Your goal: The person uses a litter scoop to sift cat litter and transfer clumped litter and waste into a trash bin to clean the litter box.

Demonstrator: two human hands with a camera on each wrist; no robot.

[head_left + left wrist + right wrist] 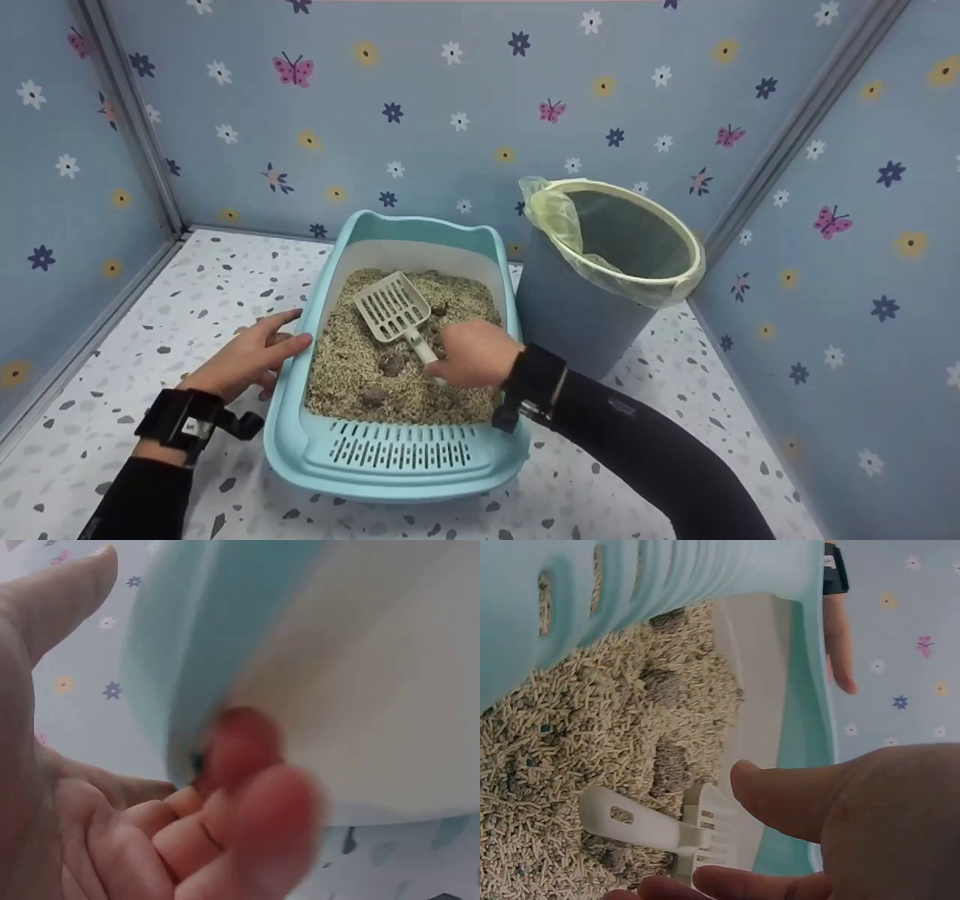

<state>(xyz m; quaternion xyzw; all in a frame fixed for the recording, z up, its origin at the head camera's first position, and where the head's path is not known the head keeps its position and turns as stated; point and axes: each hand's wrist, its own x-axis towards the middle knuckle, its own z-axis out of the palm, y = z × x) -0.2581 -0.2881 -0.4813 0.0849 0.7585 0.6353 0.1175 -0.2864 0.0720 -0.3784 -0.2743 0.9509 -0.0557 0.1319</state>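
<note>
Some litter [352,352] separates the scoop [411,333] from the slotted tray edge [401,474].

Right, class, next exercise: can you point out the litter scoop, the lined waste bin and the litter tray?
Litter scoop [393,306]: head view, on its slotted blade.
Lined waste bin [585,319]: head view, on its outer side wall.
Litter tray [397,482]: head view, on its front rim.

Over the link I have the turquoise rectangular plastic litter tray [397,484] on the white speckled surface [217,300], the grey-blue oval-mouthed bin [577,322] just right of it and the blue flowered wall [450,86] behind both. In the tray lies beige granular litter [337,375]; on that I see the cream slotted scoop [391,306], with dark clumps [392,364] before and right of it
</note>
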